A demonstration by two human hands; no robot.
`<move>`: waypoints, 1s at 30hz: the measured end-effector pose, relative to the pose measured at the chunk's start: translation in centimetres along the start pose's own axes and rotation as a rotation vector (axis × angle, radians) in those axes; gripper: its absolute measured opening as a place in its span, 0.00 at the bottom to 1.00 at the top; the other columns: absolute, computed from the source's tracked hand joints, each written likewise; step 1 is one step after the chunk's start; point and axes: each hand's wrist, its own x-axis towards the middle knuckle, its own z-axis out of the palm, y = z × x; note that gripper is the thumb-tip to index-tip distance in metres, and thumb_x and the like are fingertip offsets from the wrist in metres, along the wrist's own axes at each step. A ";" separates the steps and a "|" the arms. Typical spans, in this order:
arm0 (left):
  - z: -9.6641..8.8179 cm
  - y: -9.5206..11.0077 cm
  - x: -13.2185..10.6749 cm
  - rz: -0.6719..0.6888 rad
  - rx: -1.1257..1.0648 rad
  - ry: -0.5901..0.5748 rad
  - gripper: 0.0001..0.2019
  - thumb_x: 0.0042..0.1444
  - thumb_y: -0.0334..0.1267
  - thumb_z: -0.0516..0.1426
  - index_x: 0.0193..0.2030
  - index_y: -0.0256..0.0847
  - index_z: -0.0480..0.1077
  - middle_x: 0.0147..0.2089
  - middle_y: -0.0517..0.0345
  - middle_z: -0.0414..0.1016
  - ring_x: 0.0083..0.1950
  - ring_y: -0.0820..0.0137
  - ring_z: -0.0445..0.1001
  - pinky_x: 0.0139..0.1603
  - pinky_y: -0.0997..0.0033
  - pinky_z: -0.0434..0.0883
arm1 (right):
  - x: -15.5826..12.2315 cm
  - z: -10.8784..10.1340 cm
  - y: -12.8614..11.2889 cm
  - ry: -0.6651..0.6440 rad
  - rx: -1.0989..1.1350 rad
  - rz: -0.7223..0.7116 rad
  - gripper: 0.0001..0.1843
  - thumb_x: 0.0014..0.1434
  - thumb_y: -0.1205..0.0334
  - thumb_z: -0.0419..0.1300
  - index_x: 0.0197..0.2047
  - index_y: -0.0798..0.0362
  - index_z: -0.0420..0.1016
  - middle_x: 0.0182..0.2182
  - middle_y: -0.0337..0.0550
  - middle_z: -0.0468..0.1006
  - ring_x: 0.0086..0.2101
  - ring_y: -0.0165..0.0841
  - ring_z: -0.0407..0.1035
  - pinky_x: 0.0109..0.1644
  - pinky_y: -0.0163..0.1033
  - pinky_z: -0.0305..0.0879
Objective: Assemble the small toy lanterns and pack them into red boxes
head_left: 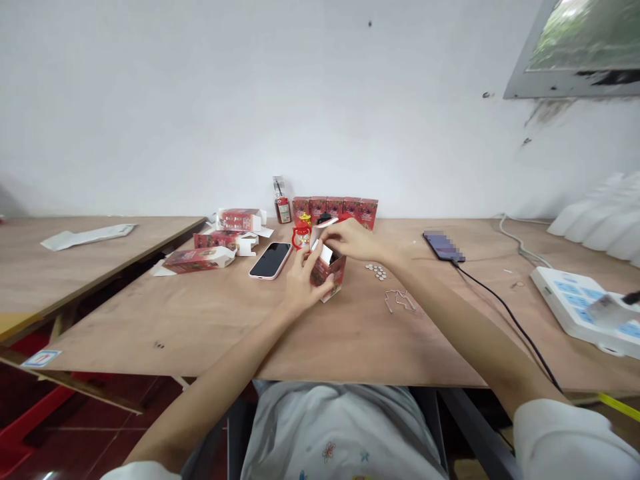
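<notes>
The left hand's grip [301, 283] is closed on an open-topped red printed cardboard box [334, 272], thumb along its near side, at the centre of the frame. The right hand [353, 239] bends over the top with fingertips drawn together by the white inner flap [326, 254]; I cannot tell whether they pinch anything. To work that opening well, I would keep the left hold firm but light so the thin walls don't buckle, and ease the flap along its crease. Just left of the hands lies a pink-edged black-screened phone [271, 260]; right of centre, small round white pieces [379, 272] sit on the brown wooden counter [210, 333], best left undisturbed by the right forearm. Beyond, upright red boxes [363, 212] line the wall at upper centre.
</notes>
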 end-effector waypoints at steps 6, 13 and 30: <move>-0.1 -0.2 0.1 -0.004 -0.048 0.000 0.26 0.49 0.39 0.58 0.56 0.43 0.63 0.54 0.50 0.60 0.54 0.62 0.66 0.51 0.62 0.70 | -0.8 0.8 2.8 0.404 0.365 0.180 0.18 0.48 0.74 0.56 0.43 0.52 0.70 0.45 0.45 0.73 0.42 0.34 0.69 0.47 0.43 0.66; -0.8 -0.5 0.5 -0.052 -0.294 -0.065 0.19 0.50 0.39 0.56 0.50 0.41 0.65 0.49 0.51 0.63 0.49 0.64 0.68 0.44 0.66 0.72 | -1.6 2.2 3.3 0.171 1.111 0.360 0.23 0.46 0.64 0.66 0.46 0.48 0.68 0.43 0.41 0.76 0.41 0.32 0.70 0.49 0.43 0.67; -0.6 -0.3 0.5 -0.118 -0.484 -0.186 0.35 0.55 0.46 0.53 0.69 0.46 0.48 0.64 0.48 0.53 0.63 0.56 0.56 0.58 0.59 0.64 | -2.8 3.4 1.9 0.028 1.318 0.493 0.33 0.35 0.65 0.73 0.48 0.48 0.70 0.38 0.39 0.80 0.38 0.33 0.73 0.46 0.40 0.66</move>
